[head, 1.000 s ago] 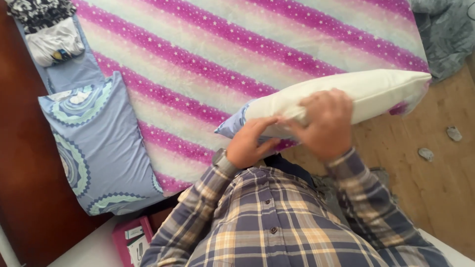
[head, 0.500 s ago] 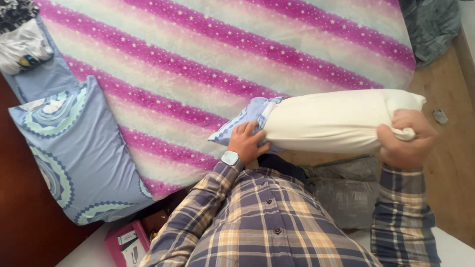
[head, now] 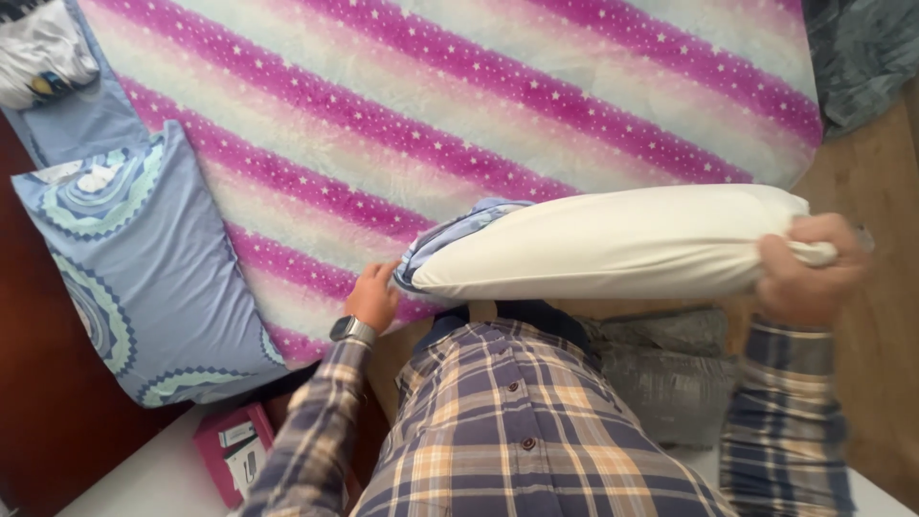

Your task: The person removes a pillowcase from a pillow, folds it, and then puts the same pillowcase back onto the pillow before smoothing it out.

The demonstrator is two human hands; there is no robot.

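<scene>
From the head view, my right hand (head: 809, 273) clamps its grip on one bunched corner of the cream pillow (head: 613, 244), stretching it level over the near edge of the bed (head: 498, 105), while my left hand (head: 373, 299) pinches the blue patterned pillowcase (head: 450, 239) at the other end, so the cover can be worked along it. Compared with half a second ago, my left hand has slid down and outward from the pillow's end, and the pillow lies flatter.
</scene>
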